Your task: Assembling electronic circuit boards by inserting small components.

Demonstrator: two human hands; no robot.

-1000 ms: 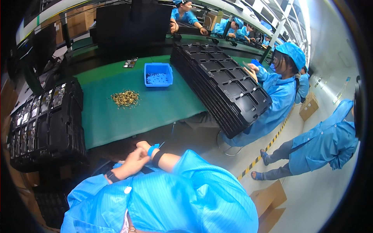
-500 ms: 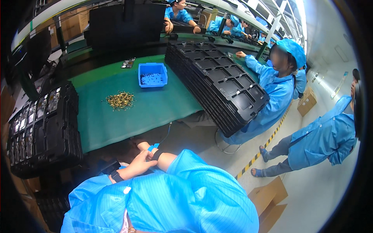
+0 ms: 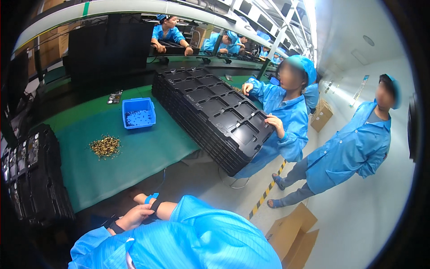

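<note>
My left hand (image 3: 134,217) reaches across in front of me, its fingers closed on a black wristband (image 3: 155,206) around my right wrist. Beyond that band, a blue wrist strap (image 3: 152,197) also circles the right wrist. My right hand (image 3: 139,197) lies in shadow below the edge of the green mat (image 3: 134,166), and its fingers cannot be made out. Another black band (image 3: 114,225) sits on my left wrist. On the mat are a pile of small brass-coloured parts (image 3: 105,146) and a blue bin (image 3: 139,127) holding small dark pieces.
Stacked black trays (image 3: 215,112) overhang the mat's right side; a seated co-worker (image 3: 286,112) touches them with one hand. Another tray stack (image 3: 42,179) holds metallic parts at left. A person (image 3: 349,139) stands right, near an open cardboard box (image 3: 291,237).
My view has swung right, so the table's contents sit farther left. The co-worker's other hand now shows on the tray stack. My left hand stays at my right wrist.
</note>
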